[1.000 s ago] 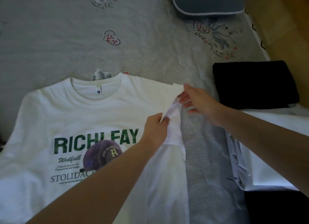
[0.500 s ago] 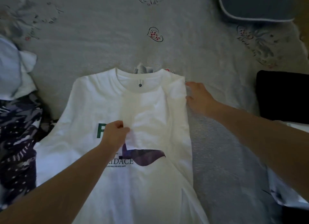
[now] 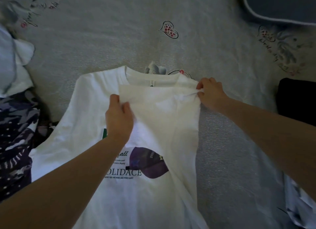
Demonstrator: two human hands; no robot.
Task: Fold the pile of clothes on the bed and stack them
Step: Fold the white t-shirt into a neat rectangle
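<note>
Fingers of the left hand (image 3: 118, 116) curl round the edge of the folded-in sleeve panel of the white T-shirt (image 3: 95, 160); fingers of the right hand (image 3: 211, 93) pinch a small bunch of cloth at the shirt's right shoulder, so both are narrow and holding fabric. Shirt lies print-up on the grey bedspread (image 3: 119, 32), collar just beyond both sets of fingers, body running back toward the person.

Judgement on the step, the first lengthwise fold: the right pinch should anchor the crease at the shoulder while the left lays the panel flat, its edge parallel to the side seam. Puckers radiate from the right pinch; smooth these before release.

Change over the last second: the right side was then only lifted and the print fully readable. It now lies across the chest, hiding most of the lettering. Right hand went from flat on the shoulder edge to pinching it.

Patterned dark garment (image 3: 15, 143) lies well out from the left fingers; a black folded item (image 3: 297, 98) beyond the right.
</note>
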